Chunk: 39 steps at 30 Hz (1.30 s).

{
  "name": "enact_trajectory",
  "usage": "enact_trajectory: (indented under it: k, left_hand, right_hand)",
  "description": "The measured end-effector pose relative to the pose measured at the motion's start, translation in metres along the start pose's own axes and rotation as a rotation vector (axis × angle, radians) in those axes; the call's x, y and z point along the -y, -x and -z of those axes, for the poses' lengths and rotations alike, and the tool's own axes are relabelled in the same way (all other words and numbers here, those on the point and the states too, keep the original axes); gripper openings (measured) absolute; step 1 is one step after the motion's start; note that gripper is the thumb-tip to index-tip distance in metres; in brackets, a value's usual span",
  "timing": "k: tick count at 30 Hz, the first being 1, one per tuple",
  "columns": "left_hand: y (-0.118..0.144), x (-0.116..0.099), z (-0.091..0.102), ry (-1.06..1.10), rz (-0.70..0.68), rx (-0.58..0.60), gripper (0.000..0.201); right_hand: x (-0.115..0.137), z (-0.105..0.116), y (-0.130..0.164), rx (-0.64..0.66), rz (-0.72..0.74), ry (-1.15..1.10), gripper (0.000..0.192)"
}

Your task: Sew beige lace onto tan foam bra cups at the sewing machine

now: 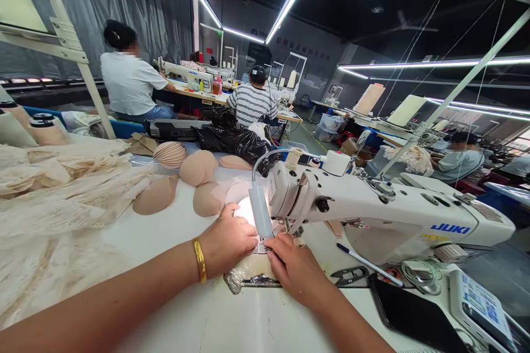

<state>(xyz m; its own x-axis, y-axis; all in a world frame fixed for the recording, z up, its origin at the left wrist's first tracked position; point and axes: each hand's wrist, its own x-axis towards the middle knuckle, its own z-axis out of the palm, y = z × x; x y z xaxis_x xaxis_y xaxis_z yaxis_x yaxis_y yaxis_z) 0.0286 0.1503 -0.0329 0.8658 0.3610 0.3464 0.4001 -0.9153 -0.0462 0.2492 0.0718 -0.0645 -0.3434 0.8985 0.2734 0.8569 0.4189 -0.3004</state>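
Under the lit lamp of a white JUKI sewing machine (331, 193), a bra pad (244, 208) lies washed out by the light. My left hand (229, 237) grips this pad by its near side, fingers curled beside the needle area. Close by on the right, my right hand (292, 259) has its fingers pinched together at the presser foot; what they hold is hidden. The grey tubular lamp (259, 210) covers part of the stitching spot. Several beige bra pads (199, 168) lie beyond my left hand.
Cream lace fabric (62, 198) is heaped at left. Thread snips (350, 276), a pen (368, 265), a phone (414, 311) and a control box (480, 306) lie at right. A black plastic bag (236, 138) is behind the pads. Other people sit at machines farther off.
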Motion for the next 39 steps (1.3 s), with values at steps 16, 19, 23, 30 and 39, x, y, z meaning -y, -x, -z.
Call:
enact_trajectory:
  k: [16,19,23,30,39]
  left_hand:
    - [0.012,0.026,0.012,-0.110,0.198,0.075,0.027]
    - [0.013,0.012,0.013,-0.046,0.135,0.166,0.022]
    - [0.012,-0.004,0.003,0.052,0.073,0.137,0.024]
    - [0.005,-0.011,-0.004,0.008,0.120,0.021,0.022]
    - [-0.001,-0.018,-0.013,-0.123,0.162,0.021,0.016]
  right_hand:
    - [0.002,0.003,0.003,0.000,0.009,0.068,0.024]
    - [0.002,0.004,0.001,-0.009,0.016,0.053,0.024]
    - [0.004,0.006,0.000,-0.028,0.019,0.045,0.023]
    - [0.004,0.009,0.000,-0.032,0.021,0.013,0.025]
    - [0.003,0.009,0.000,-0.029,0.028,0.012,0.024]
